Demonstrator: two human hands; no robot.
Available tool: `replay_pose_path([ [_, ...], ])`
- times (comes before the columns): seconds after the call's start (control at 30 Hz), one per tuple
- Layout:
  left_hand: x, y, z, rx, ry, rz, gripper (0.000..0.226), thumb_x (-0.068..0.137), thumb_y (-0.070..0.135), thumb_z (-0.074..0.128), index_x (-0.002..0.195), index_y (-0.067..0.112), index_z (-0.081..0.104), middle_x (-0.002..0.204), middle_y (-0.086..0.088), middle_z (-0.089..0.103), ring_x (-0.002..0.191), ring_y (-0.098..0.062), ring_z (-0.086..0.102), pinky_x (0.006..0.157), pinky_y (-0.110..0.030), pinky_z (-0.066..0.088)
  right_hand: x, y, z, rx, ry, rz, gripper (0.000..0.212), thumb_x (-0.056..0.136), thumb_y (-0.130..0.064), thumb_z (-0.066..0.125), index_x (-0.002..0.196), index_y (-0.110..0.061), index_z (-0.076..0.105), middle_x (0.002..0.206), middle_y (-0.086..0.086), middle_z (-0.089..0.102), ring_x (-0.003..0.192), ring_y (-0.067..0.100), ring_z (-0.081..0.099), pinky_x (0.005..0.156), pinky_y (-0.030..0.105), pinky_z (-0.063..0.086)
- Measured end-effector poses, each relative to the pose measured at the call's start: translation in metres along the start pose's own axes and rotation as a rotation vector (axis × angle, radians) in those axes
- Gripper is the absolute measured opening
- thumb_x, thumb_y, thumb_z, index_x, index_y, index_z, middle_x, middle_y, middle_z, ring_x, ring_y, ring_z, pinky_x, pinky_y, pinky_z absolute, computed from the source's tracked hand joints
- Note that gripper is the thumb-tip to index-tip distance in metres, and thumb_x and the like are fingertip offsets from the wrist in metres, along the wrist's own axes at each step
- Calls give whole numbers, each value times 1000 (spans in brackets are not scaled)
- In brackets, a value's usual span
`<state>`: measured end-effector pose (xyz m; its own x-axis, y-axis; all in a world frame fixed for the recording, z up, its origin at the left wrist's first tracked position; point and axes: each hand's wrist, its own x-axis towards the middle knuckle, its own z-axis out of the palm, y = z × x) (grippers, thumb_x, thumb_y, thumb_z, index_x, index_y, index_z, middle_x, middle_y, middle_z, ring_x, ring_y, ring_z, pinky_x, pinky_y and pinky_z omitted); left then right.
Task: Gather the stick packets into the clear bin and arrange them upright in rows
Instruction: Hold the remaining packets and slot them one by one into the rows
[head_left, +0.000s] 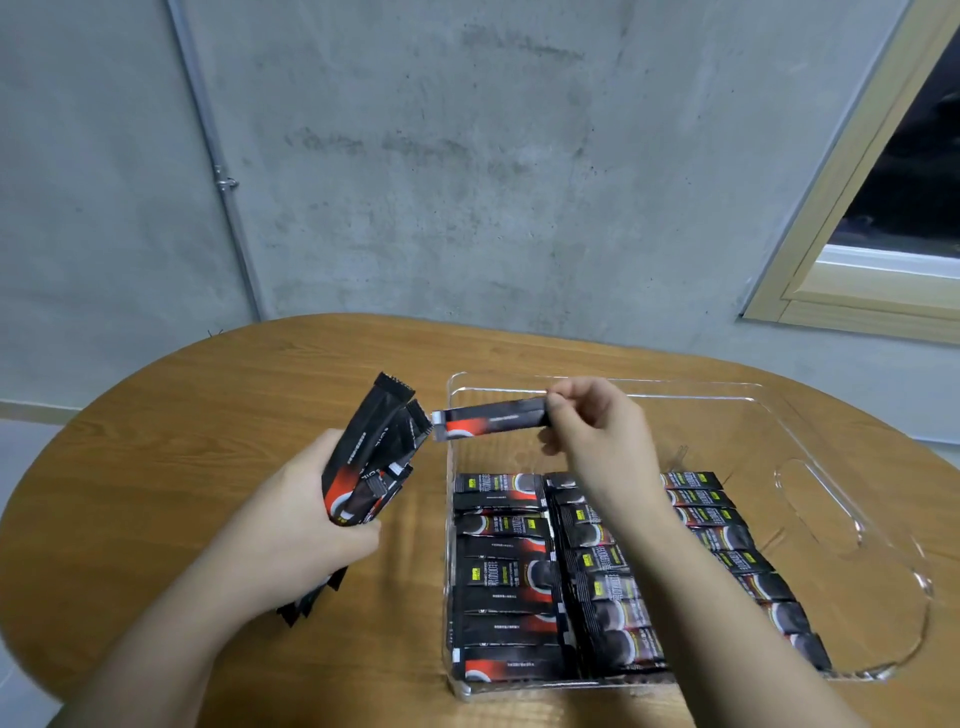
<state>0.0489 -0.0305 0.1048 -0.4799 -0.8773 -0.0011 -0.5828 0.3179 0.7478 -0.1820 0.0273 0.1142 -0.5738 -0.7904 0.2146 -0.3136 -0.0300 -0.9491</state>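
Right hand (592, 431) pinches 1 stick packet (491, 418) by its end, level over clear bin (810, 467); left hand (306, 514) grips packet bundle (371, 452) beside bin above table (208, 415).

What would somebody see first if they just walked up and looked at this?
Probably the right hand pinching a single black-and-red stick packet sideways over the far left corner of the clear bin. Next, the left hand gripping a bundle of packets above the wooden table, left of the bin. Then the rows of packets filling the bin's near part.
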Motion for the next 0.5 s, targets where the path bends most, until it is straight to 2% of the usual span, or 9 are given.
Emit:
replay_pose_path([
  [0.07,0,-1,2,0,-8,-12,48,70,17,73,96,48,49,83,-2,65,69,-22,63,64,-35,55,3,16,-14,-21,-5,117,12,93,-5,53,86,-13,58,75,6,65,55,5,63,59,21,52],
  [0.17,3,-1,5,4,-15,-13,47,70,17,73,99,45,49,84,-5,64,68,-23,63,59,-34,54,0,41,-23,-64,-78,289,12,90,1,55,92,-10,61,87,11,67,66,11,71,69,30,57],
  [0.23,4,-1,6,4,-14,-11,47,71,16,73,100,45,49,84,-7,64,67,-23,63,57,-32,54,-4,51,-25,-164,-125,309,13,86,1,58,86,-10,65,83,10,71,69,18,71,71,39,57],
  [0.27,5,-1,6,5,-13,-10,48,71,16,73,100,45,49,83,-6,64,67,-23,63,56,-31,53,-5,54,-26,-218,-145,293,13,85,0,59,81,-11,66,78,8,71,66,21,70,67,40,56],
  [0.37,4,-2,6,8,-12,-14,47,72,17,74,99,46,48,84,-5,65,67,-22,63,55,-28,53,-6,62,-24,-325,-196,236,14,84,-6,64,75,-15,65,62,-2,64,50,17,51,49,30,43],
  [0.5,2,-3,6,36,-3,-15,46,72,18,74,97,46,47,83,-2,66,69,-18,64,61,-29,54,-2,71,-16,-398,-217,183,14,85,-8,66,74,-17,64,64,-5,62,39,-1,42,43,16,34],
])
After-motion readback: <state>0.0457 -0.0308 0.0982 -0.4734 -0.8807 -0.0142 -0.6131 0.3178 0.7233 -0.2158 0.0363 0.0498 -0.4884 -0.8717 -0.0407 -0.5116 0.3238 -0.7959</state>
